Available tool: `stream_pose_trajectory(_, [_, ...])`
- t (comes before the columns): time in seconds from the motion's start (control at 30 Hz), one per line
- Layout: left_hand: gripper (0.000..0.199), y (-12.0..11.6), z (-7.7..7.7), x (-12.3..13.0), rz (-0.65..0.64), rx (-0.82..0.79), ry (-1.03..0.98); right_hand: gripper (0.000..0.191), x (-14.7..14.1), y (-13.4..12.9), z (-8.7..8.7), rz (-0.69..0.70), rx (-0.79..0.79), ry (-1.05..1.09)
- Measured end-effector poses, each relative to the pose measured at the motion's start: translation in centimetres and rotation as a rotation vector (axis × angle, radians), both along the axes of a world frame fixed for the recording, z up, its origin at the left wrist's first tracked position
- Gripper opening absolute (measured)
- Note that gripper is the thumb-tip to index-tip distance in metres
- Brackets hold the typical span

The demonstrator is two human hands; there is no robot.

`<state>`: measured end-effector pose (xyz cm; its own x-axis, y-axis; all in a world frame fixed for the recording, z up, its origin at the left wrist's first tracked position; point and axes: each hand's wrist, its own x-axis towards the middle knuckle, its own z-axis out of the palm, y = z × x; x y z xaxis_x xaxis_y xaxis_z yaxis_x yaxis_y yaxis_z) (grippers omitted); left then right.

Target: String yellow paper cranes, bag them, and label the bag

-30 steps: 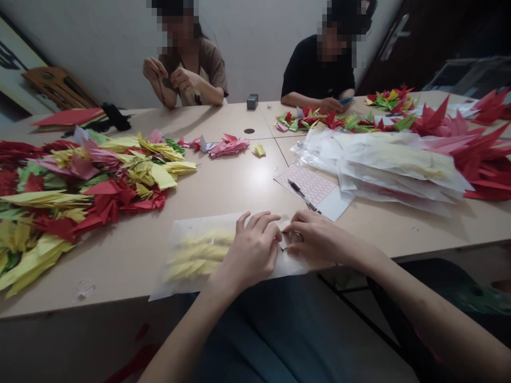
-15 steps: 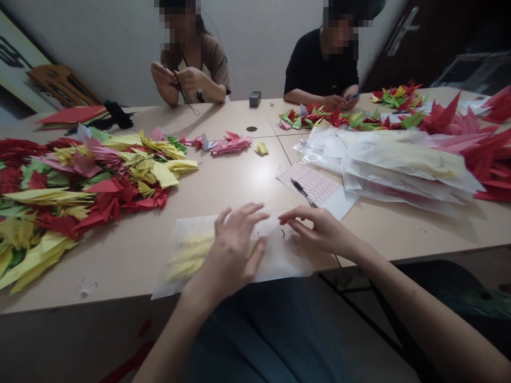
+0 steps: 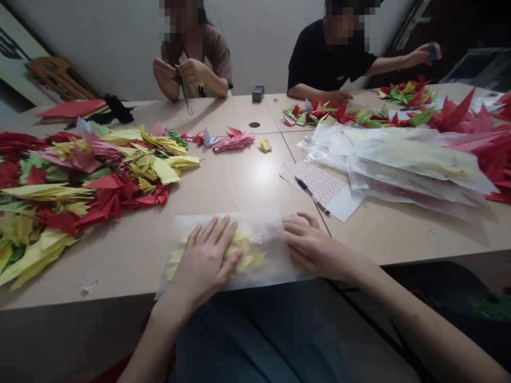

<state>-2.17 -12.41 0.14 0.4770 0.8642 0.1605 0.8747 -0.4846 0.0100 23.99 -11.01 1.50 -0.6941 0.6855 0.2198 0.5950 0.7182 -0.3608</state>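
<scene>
A frosted plastic bag (image 3: 275, 271) lies at the table's near edge. Yellow folded-paper pieces (image 3: 247, 260) show through it, and a small white label with red print (image 3: 258, 239) is on its upper side. My left hand (image 3: 203, 255) rests flat on the bag's left part, fingers outstretched. At the bag's right end, my right hand (image 3: 315, 247) has its fingers curled round the edge, with the fingertips partly hidden.
Colourful folded paper (image 3: 107, 197) is heaped at left. A label sheet (image 3: 331, 194) with a pen (image 3: 305, 186) lies ahead, beside stacked filled bags (image 3: 415, 159). Across the table (image 3: 239, 186), one person (image 3: 195, 64) handles a dark cord; another (image 3: 331, 58) reaches rightward.
My left hand has come down flat onto the bag, a little leftward. My right hand has lowered to the bag's right end. The person at right has stretched an arm out sideways.
</scene>
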Motion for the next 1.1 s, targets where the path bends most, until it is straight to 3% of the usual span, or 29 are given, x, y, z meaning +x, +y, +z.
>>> stream_pose_trajectory(0.2, [0.058,-0.1,0.1,0.3,0.004,-0.035,0.060,0.021,0.9,-0.2,1.0,-0.183,0.178,0.181])
stream_pose_trajectory(0.3, [0.061,0.0,0.0,0.5,0.000,-0.038,0.071,0.036,-0.4,-1.0,0.9,-0.075,0.133,0.078])
stream_pose_trajectory(0.43, [0.060,0.3,0.1,0.5,-0.018,-0.027,0.067,0.055,-2.3,-1.5,-0.5,0.029,0.037,-0.172])
stream_pose_trajectory(0.53, [0.050,0.1,0.4,0.2,-0.023,0.001,0.038,0.056,-2.7,-1.6,-1.4,-0.011,0.028,-0.249])
stream_pose_trajectory(0.67, [0.046,-1.3,0.4,-0.4,0.093,0.083,0.017,0.054,-2.6,-1.7,-1.7,-0.026,0.046,-0.284])
stream_pose_trajectory(0.83, [0.049,-2.4,0.0,-0.8,0.152,0.016,0.051,0.053,-2.0,-1.9,-1.6,-0.022,0.128,-0.247])
stream_pose_trajectory(1.03, [0.049,-2.0,0.2,-0.7,0.158,-0.008,0.027,0.037,0.8,-2.5,-2.1,-0.325,0.321,-0.122])
stream_pose_trajectory(1.1, [0.049,-1.9,0.1,-0.6,0.152,0.009,0.013,0.039,0.9,-2.7,-2.3,-0.327,0.287,-0.156])
